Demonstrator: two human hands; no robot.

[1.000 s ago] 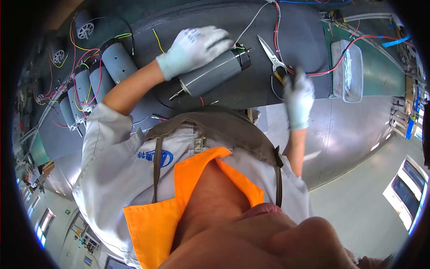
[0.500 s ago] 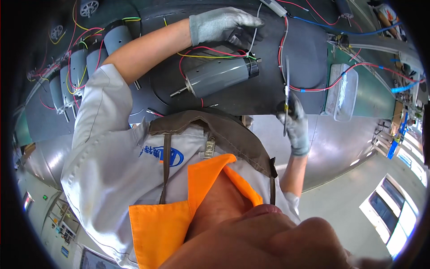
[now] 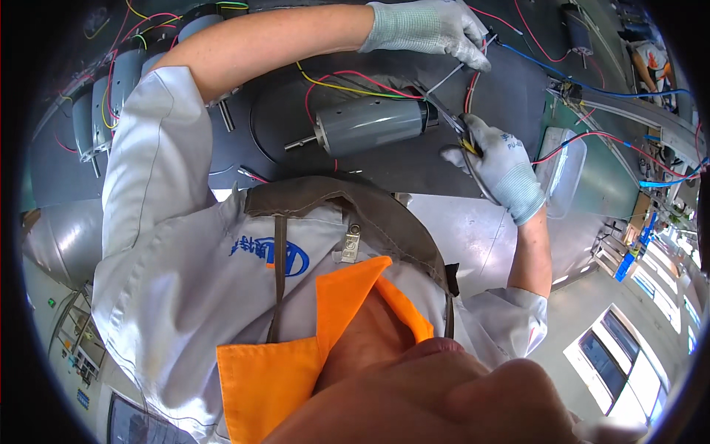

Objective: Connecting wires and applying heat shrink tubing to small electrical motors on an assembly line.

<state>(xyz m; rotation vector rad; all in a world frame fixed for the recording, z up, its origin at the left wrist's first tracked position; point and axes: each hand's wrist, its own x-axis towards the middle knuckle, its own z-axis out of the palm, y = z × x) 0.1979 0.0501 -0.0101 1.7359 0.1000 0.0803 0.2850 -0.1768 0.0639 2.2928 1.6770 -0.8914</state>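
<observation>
Shirt (image 3: 163,311): light grey, loose; sleeves (image 3: 166,155) wide, short. Collar (image 3: 266,377): bright orange, pointed, open at neck. Emblem (image 3: 302,260): blue, oval, lettering (image 3: 255,248) beside it. Apron (image 3: 318,194): brown, stitched edge, thin dark strap (image 3: 279,259), metal clip (image 3: 350,244). Left glove (image 3: 436,29): whitish, ribbed greenish cuff (image 3: 386,28). Right glove (image 3: 501,155): similar, dark print on back. Forearms (image 3: 281,52): bare.

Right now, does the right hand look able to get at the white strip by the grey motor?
Probably yes: the right hand holds scissors, blades at the lower end of the white strip, and nothing seems to block them. The left hand seems to pinch it higher up.
</observation>
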